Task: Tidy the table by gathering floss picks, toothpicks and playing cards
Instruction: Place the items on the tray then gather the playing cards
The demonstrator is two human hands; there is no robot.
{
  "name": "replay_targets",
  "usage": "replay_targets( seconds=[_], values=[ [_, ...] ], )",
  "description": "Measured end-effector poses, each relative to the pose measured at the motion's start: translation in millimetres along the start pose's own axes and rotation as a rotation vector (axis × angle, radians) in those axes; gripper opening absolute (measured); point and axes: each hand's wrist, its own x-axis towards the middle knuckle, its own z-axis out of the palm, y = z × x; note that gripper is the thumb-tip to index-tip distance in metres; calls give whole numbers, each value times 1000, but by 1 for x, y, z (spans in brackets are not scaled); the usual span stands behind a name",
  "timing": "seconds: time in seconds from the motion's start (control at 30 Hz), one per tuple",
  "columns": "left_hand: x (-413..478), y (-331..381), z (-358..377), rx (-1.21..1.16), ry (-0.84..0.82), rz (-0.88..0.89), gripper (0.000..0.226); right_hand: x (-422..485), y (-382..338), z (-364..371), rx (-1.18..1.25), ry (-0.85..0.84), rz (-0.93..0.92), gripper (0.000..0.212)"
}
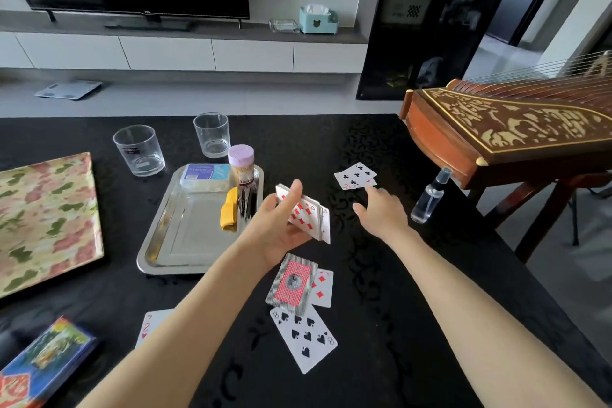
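Left hand (276, 225): bare; smooth surface, evenly lit, with a long straight-sided thumb.
Right hand (381, 214): bare; its back shows, with the knuckles only faintly marked.
Fingers (293, 195): bare, slim, rounded at the tips; the nails are too small to make out.
Left forearm (198, 315): bare along all of its visible length, smooth, looking thicker toward the lower edge under the wide lens.
Right forearm (463, 291): bare likewise, smooth, with a soft shadow down one side.
Wrists (402, 235): bare, narrowing slightly where arm meets hand.
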Motion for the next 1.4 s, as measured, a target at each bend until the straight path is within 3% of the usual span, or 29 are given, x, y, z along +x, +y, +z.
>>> replay_targets(
  seconds=[0.13, 0.3, 0.5, 0.6, 0.67, 0.77, 0.97, 1.07, 1.13, 1.2, 1.27, 1.33, 1.4],
  values=[
    [16, 1, -11, -41, 12, -20, 19, 52, 3, 25, -333, 17, -68, 64],
    [21, 0, -29, -2, 52, -30, 20, 72, 9, 37, -304, -139, -108, 56],
    [-2, -6, -40, 7, 73, -15, 19, -30, 35, 35, -281, -126, -391, 49],
    [-26, -14, -40, 33, 40, -37, 24, -102, 52, 30, -291, -197, -464, 70],
    [-41, -21, -40, 34, 42, -49, 22, -146, 65, 29, -281, -225, -495, 69],
    [-60, -28, -41, 25, 46, -73, 23, -199, 82, 31, -253, -183, -549, 57],
    [-95, -38, -38, -71, 89, -147, 22, -254, 77, 31, -306, -66, -795, 60],
    [-115, -43, -37, -37, 76, -167, 16, -270, 75, 47, -332, 111, -883, 41],
    [-127, -48, -38, 15, 57, -170, 14, -279, 72, 52, -227, 274, -919, 21],
    [-136, -54, -43, 15, 38, -178, 16, -284, 64, 46, -56, 331, -863, 18],
    [-146, -62, -48, -40, 28, -207, 22, -289, 45, 26, 186, 293, -606, 13],
    [-152, -71, -52, -96, 31, -244, 30, -287, 24, 3, 446, 114, -325, 15],
    [-160, -79, -51, -82, 12, -257, 33, -283, 2, -15, 748, -135, -161, 7]
  ],
)
